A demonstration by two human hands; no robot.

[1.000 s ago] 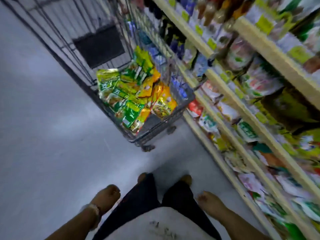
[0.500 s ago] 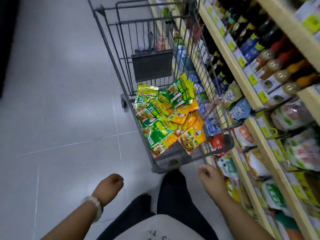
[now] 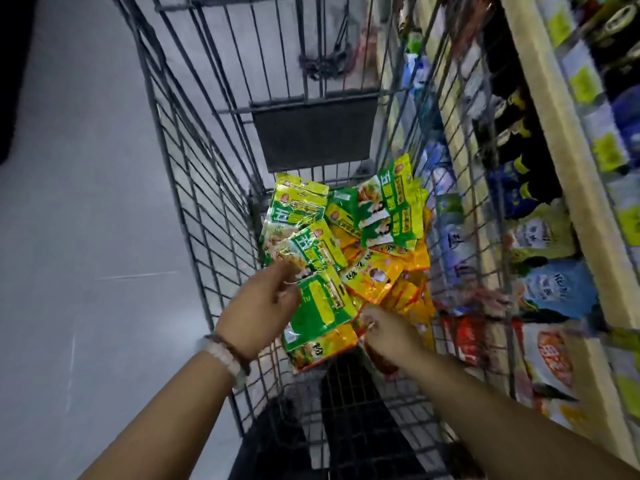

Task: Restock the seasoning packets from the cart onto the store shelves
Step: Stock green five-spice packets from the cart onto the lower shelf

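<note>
a: where are the packets [image 3: 349,244]?

b: heaped in the cart [image 3: 194,188], on its wire floor toward the far end. green and yellow ones lie on top and to the left, orange ones under them and to the right.

a: and the hands?

b: both reach down into the cart. the left hand [image 3: 258,311] sits at the near left edge of the heap, its fingers curled onto a green packet [image 3: 320,306]; that grip looks closed on the packet. a bead bracelet [image 3: 227,355] circles that wrist.

a: the right one?

b: the right hand [image 3: 388,336] is just beside the same green packet, at the near right of the heap, fingertips bent down among the orange packets [image 3: 384,275]. blur hides whether that grip holds anything, so one cannot tell.

a: the shelves?

b: the shelves [image 3: 568,174] run along the cart's right side, close by, full of bottles and bagged goods with yellow price tags on the edges.
</note>
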